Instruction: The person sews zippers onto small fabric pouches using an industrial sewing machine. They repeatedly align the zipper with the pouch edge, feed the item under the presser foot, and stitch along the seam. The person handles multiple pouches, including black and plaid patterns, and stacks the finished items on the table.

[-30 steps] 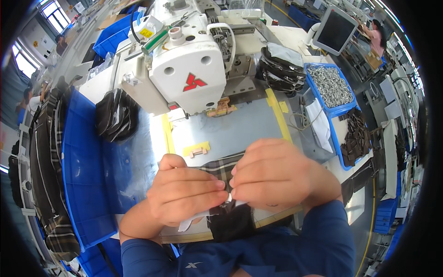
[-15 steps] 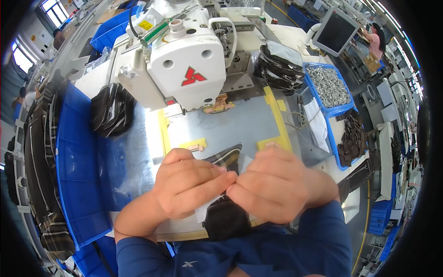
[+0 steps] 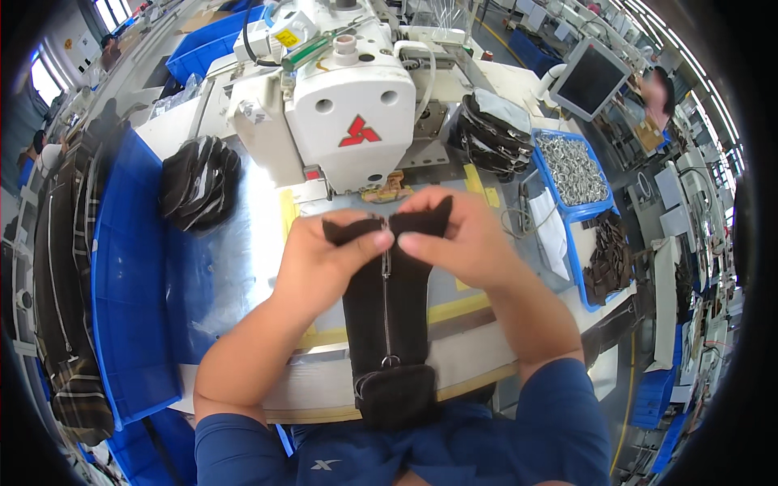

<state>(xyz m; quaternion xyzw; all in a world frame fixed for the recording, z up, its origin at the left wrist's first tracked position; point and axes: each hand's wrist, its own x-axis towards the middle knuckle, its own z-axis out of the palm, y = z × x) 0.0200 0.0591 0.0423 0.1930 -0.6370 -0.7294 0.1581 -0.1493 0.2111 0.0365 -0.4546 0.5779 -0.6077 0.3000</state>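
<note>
Held up in front of the white sewing machine (image 3: 353, 113) is a long dark fabric piece (image 3: 361, 316) with a silver zipper (image 3: 386, 312) down its middle. My left hand (image 3: 332, 251) pinches its top left corner, thumb at the zipper's upper end. My right hand (image 3: 458, 243) pinches the top right corner, so both flaps stick up either side of the zipper. A metal ring (image 3: 391, 360) sits lower on the zipper line, above a dark pouch-like part (image 3: 395, 393) hanging at the table's front edge near my body.
Left are a blue bin (image 3: 130, 292), zippered bags (image 3: 65, 308) and a dark stack (image 3: 198, 182). Right are another stack (image 3: 494, 138), trays of metal rings (image 3: 567, 170) and brown pieces (image 3: 608, 243), scissors (image 3: 523, 206) and a monitor (image 3: 590, 77). A co-worker (image 3: 656, 101) is behind at right.
Both hands have risen toward the machine, lifting the piece. Its plain dark side with the zipper now shows where plaid and white showed before.
</note>
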